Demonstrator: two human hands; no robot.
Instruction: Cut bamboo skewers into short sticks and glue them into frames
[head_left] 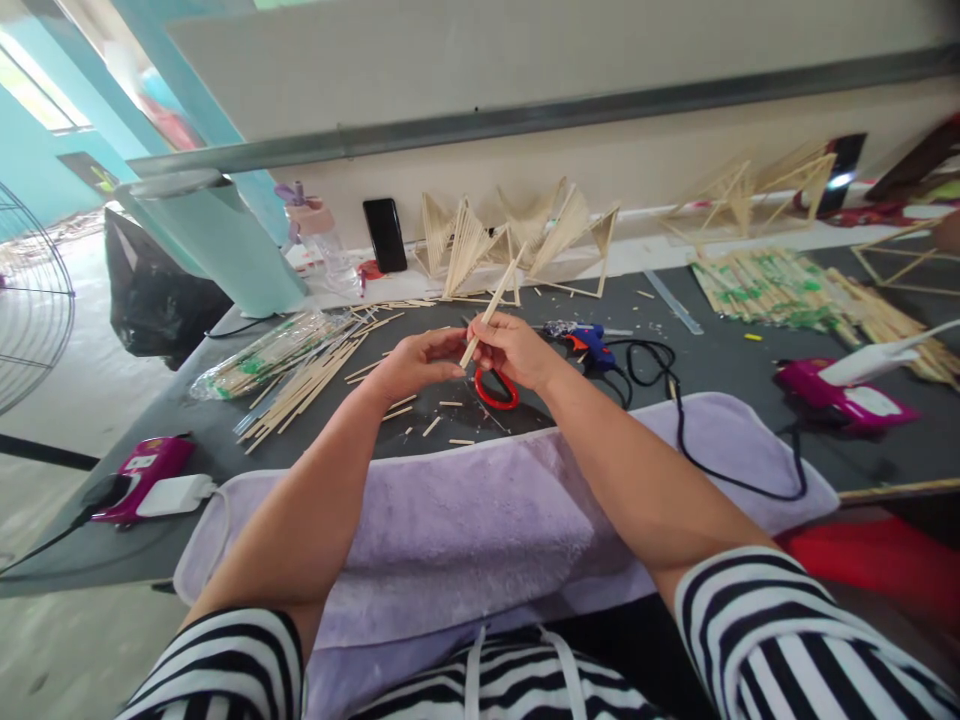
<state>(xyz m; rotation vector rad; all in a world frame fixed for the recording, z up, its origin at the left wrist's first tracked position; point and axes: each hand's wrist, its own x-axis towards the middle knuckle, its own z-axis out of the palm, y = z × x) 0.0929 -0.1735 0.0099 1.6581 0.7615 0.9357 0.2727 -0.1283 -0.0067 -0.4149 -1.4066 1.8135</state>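
Observation:
Thin wooden sticks (497,292) stand tilted between my hands, pinched together in the fingers of my right hand (510,348). My left hand (421,364) is just left of them, its thumb and fingers apart, the thumb tip near their lower end. Red-handled scissors (496,390) lie on the dark table (337,420) below my right hand. Short cut stick pieces (431,427) are scattered beside them. A blue glue gun (592,345) rests to the right, its black cable looping over the purple towel (465,540).
Loose sticks (300,395) and a plastic packet (255,360) lie left. Stick frames (469,245) and a phone (385,235) stand behind. Packed sticks (780,290) and a magenta power block (844,392) are right; another magenta block (150,465) is left.

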